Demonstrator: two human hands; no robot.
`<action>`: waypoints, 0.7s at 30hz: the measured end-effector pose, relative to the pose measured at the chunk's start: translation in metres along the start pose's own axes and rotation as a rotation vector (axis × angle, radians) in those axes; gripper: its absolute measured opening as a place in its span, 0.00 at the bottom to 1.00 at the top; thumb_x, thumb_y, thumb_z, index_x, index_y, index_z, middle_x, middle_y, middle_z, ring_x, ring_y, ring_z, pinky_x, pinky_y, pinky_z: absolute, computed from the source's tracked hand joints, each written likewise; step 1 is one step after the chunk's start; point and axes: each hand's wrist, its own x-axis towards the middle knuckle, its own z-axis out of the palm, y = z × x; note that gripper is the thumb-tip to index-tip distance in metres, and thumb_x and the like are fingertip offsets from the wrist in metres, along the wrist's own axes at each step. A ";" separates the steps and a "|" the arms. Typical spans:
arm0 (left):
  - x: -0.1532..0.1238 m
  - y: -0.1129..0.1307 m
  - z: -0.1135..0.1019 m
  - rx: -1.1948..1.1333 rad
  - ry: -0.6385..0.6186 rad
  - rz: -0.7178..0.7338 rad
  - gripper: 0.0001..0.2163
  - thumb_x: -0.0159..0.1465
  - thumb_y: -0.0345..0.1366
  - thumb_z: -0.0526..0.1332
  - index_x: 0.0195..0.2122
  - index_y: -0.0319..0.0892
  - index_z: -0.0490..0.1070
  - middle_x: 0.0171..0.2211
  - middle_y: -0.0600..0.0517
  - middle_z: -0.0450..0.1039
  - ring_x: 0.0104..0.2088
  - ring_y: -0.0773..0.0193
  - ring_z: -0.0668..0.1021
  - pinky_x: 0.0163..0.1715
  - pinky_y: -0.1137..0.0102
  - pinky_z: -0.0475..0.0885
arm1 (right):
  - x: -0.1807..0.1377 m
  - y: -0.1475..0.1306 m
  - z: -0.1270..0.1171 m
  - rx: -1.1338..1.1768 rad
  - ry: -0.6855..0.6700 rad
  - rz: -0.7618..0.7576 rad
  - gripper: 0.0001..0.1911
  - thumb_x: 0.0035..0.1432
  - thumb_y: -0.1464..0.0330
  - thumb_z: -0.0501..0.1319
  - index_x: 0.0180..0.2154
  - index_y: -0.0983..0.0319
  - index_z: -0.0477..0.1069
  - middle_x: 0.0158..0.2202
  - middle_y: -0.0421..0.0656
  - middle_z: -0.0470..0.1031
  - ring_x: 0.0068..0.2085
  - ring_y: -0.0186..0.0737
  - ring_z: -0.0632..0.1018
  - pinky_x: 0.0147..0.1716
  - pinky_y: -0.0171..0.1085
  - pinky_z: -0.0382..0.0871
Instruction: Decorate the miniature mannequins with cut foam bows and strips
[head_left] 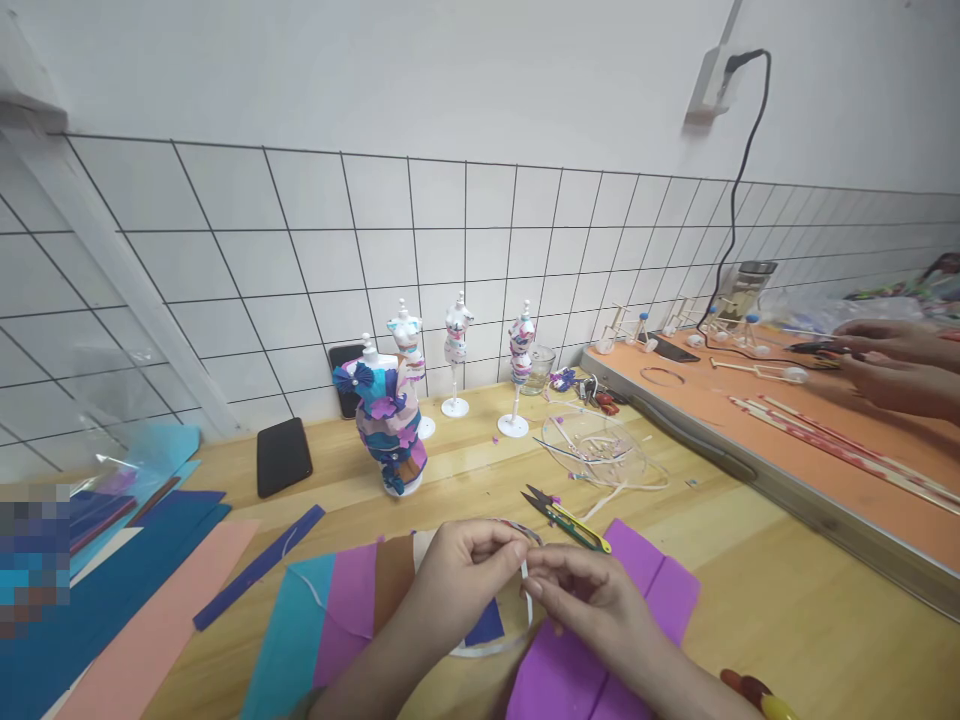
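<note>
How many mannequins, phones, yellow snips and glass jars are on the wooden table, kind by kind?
Mannequins: 4
Phones: 2, one partly hidden
Yellow snips: 1
Glass jar: 1
Total: 8

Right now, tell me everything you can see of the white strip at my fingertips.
The white strip is narrow, plain and flexible-looking, perhaps ribbon or elastic; its exact material is unclear. Your left hand pinches it near the thumb tip, and your right hand has its fingertips at it just below. From there it curves down and leftward in a loose bend, disappearing behind your left forearm. I can't see its ends.
</note>
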 end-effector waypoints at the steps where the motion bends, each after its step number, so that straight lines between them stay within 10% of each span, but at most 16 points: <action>1: 0.000 -0.001 0.000 -0.008 0.021 -0.008 0.08 0.56 0.35 0.60 0.29 0.36 0.77 0.31 0.46 0.77 0.33 0.62 0.76 0.35 0.70 0.69 | 0.000 0.000 0.001 0.001 0.009 0.000 0.07 0.51 0.66 0.63 0.33 0.61 0.76 0.19 0.37 0.68 0.19 0.29 0.65 0.19 0.30 0.61; 21: 0.003 -0.001 -0.004 -0.214 0.152 -0.145 0.10 0.46 0.34 0.69 0.29 0.37 0.74 0.25 0.52 0.75 0.27 0.70 0.73 0.29 0.75 0.67 | 0.008 0.000 -0.014 -0.413 0.059 -0.110 0.10 0.55 0.64 0.57 0.29 0.62 0.72 0.25 0.43 0.76 0.26 0.37 0.75 0.25 0.33 0.67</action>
